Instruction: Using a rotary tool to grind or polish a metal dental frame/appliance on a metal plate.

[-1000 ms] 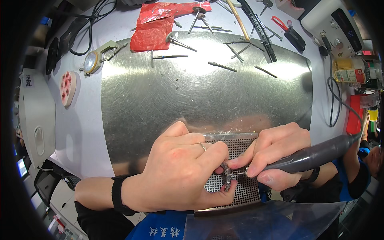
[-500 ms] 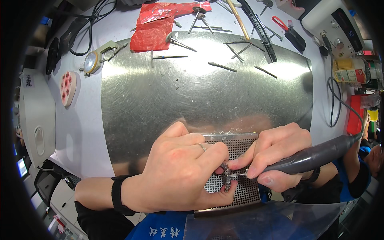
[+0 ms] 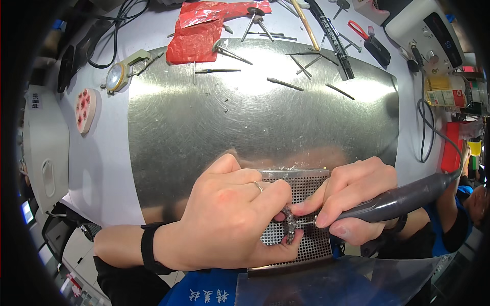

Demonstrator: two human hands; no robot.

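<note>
Between the thumb and fingers of my left hand [image 3: 229, 219] is a small, knobbly grey metal dental framework [image 3: 290, 224]. Part of it is hidden behind the fingers. My right hand [image 3: 357, 196] grips a dark grey rotary handpiece [image 3: 403, 198] like a pen, its cable running off to the right. The thin shank of its bur [image 3: 306, 222] reaches the framework, and I cannot tell exactly where the tip touches. A right fingertip rests close to the framework's upper end. Both hands are over a perforated metal grate [image 3: 314, 250] at the bench's near edge.
Beyond the hands lies a scratched metal plate [image 3: 255, 122], with several loose burs [image 3: 285, 84] toward its far side. Red plastic wrapping [image 3: 191, 43], a dial gauge [image 3: 116, 77] and a pink-spotted model [image 3: 85, 110] stand around it. A control box [image 3: 426, 35] sits at far right.
The view has shifted very slightly. Both hands, the handpiece and the framework keep nearly the same positions.
</note>
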